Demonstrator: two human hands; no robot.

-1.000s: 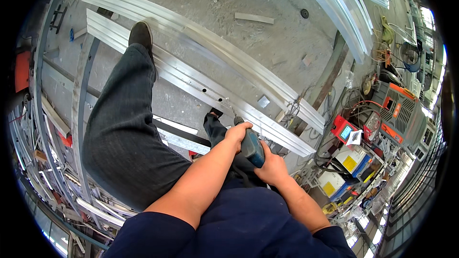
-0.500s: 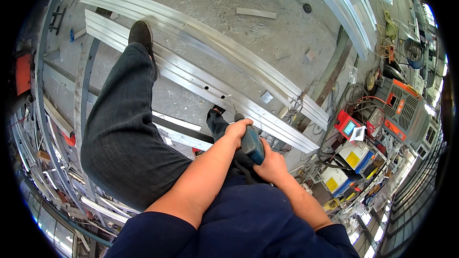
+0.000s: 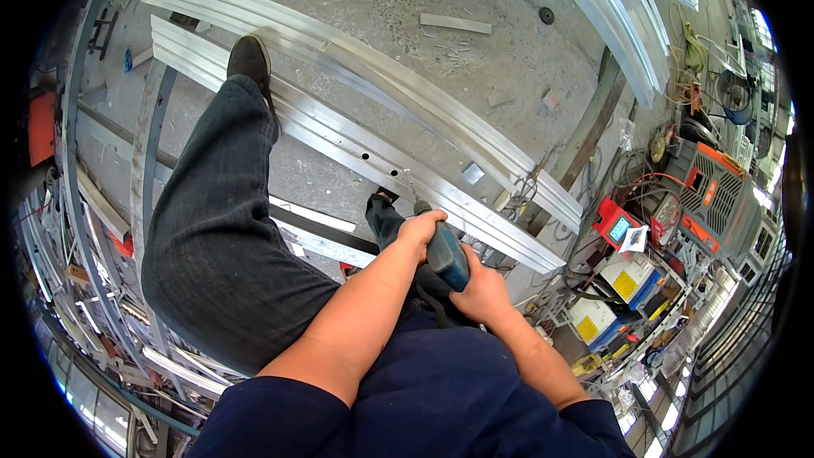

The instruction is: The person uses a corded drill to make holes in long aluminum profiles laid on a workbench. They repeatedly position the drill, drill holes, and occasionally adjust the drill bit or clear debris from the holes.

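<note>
Barely anything has moved in half a second. Left hand [image 3: 421, 233] clamped on its front, right hand [image 3: 482, 290] on its rear, the drill [image 3: 447, 259] sits between them; the rail [image 3: 485, 222] lies just beyond.

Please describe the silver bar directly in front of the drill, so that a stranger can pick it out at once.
Start at the dark shoe at upper left. Below it passes a long silver bar, slanting down rightward past the front of the drill. Unlike the farther bar beside it, this one shows two round dark holes.
</note>
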